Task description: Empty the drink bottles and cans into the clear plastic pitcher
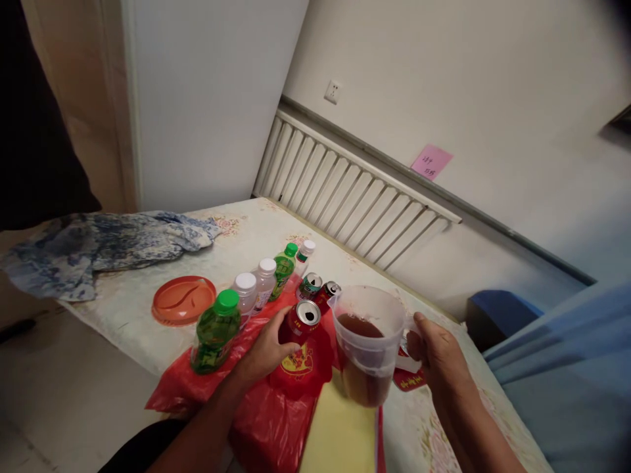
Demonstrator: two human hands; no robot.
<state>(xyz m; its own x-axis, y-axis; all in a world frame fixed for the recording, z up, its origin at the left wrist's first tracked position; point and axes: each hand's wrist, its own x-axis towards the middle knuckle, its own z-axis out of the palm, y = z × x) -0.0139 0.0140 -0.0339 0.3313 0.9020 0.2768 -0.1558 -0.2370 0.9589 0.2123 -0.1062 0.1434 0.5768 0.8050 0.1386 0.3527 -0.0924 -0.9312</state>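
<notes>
My left hand (269,348) is wrapped round the side of a red can (304,318) with an open top. In my right hand (436,341) is the handle of a clear plastic jug (367,348), which holds brown liquid and hangs just right of the can. Behind the red can stand a green-and-silver can (310,286) and a second dark red can (325,295). Green-capped bottles (215,336) and white-capped bottles (245,289) form a slanting row to the left. Under them lies a red plastic bag (266,420), with a yellow sheet (338,433) beside it.
An orange-red lid (183,300) lies at the left on the flowered tablecloth (236,217), near a blue patterned cloth (142,240). Behind the table is a white radiator (345,187). A blue curtain (582,355) hangs at the right.
</notes>
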